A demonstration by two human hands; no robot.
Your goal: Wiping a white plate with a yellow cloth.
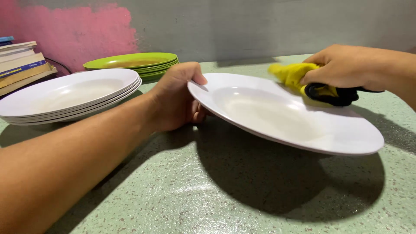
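The left hand (pixel 175 102) gripped the white plate (pixel 281 115) by its rim, tilted above the surface (pixel 182 190). The right hand (pixel 342 67), closed on a yellow cloth (pixel 294 73), was wiping it. The far rim looked next.

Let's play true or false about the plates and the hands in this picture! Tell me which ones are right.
1. The left hand grips the rim of a wide white plate. True.
2. The right hand holds a blue sponge. False: it presses a yellow and black cloth on the plate.
3. A stack of green plates sits by the wall. True.
4. The held plate lies flat on the speckled green table. False: it is lifted and tilted.
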